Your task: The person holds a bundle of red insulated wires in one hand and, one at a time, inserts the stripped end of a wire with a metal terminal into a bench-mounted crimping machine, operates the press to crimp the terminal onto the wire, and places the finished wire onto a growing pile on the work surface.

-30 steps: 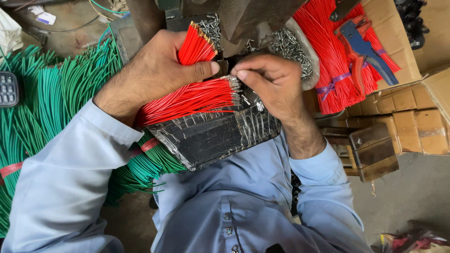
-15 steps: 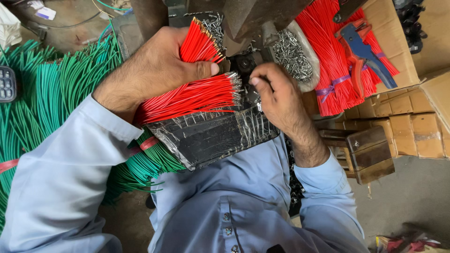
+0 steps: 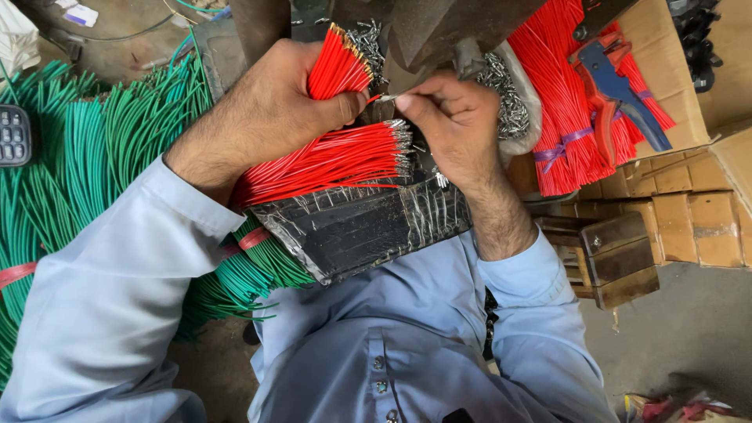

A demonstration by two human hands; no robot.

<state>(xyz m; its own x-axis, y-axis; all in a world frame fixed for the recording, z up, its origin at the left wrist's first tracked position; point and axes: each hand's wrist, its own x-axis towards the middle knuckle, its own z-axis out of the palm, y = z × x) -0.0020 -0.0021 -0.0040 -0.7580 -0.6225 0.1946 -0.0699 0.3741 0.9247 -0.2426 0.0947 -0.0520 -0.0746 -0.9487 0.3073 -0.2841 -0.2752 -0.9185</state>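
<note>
Red wire bundle [image 3: 329, 160]: smooth, glossy plastic insulation; bare metal tips.
Green wire bundles [image 3: 102, 149]: matt plastic insulation.
Black tray [image 3: 368, 227]: wrapped in shiny, wrinkled tape.
Small terminals [image 3: 509, 102]: bright metal.
Blue stripping pliers [image 3: 619, 94]: painted metal.
Brown boxes [image 3: 689, 211]: matt cardboard.

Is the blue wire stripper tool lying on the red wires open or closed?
Open. The blue wire stripper lies on the tied red wire bundle, and its two handles spread clearly apart. Its jaws are cut off at the frame's top edge.

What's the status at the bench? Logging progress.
Left hand grips red wire bundle. Right hand pinches one red wire's end. Finished red wires beneath.
</note>
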